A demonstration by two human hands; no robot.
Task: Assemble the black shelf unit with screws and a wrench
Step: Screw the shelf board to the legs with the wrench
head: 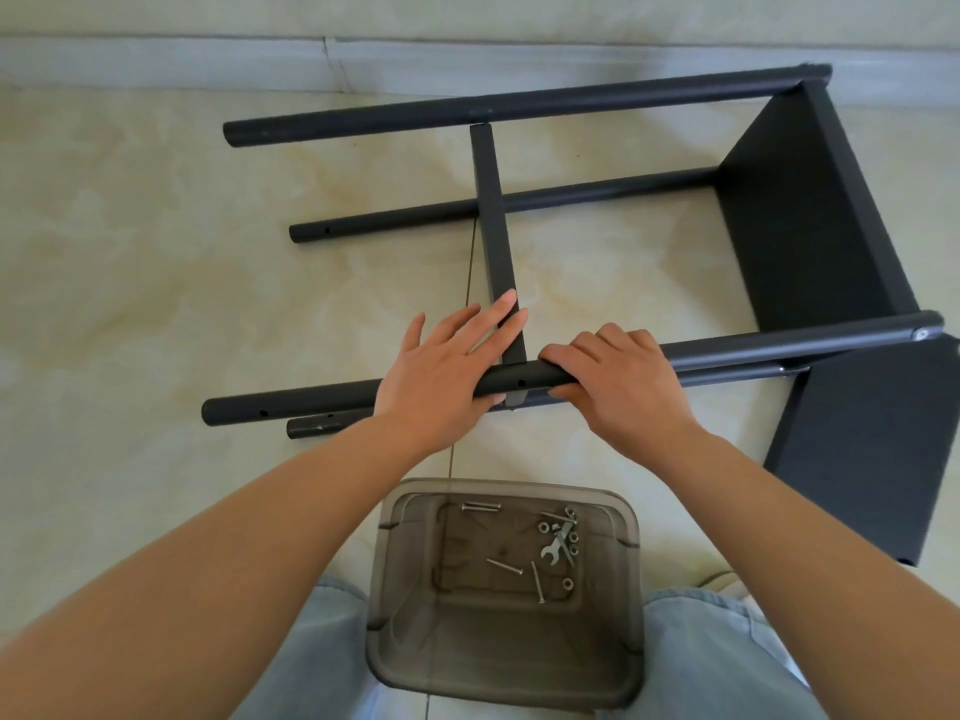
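Pale marbled floor tiles (156, 262) run up to a grey skirting board (208, 59) at 12 o'clock. On the tiles the black shelf unit (810, 210) lies on its side and fills the middle and the 2 o'clock area: four round legs run left to right, and a flat shelf panel (800, 220) joins them at the right end. A second panel (878, 449) lies at 4 o'clock, partly under the near leg (779, 345). A thin crossbar (491, 200) runs from the far leg (519, 103) towards the near one.

The left hand (452, 371) lies flat with fingers spread and straight, palm on the near leg, fingertips on the near end of the crossbar. The right hand (618, 381) curls round the same leg just to the right, fingers over the top, thumb beneath.

At 6 o'clock, between the person's knees in light jeans (727, 662), stands a smoky clear tub (504, 662). It holds screws (504, 566), nuts (568, 583) and a small wrench (556, 548); what seems a further bolt among the nuts is too small to tell.
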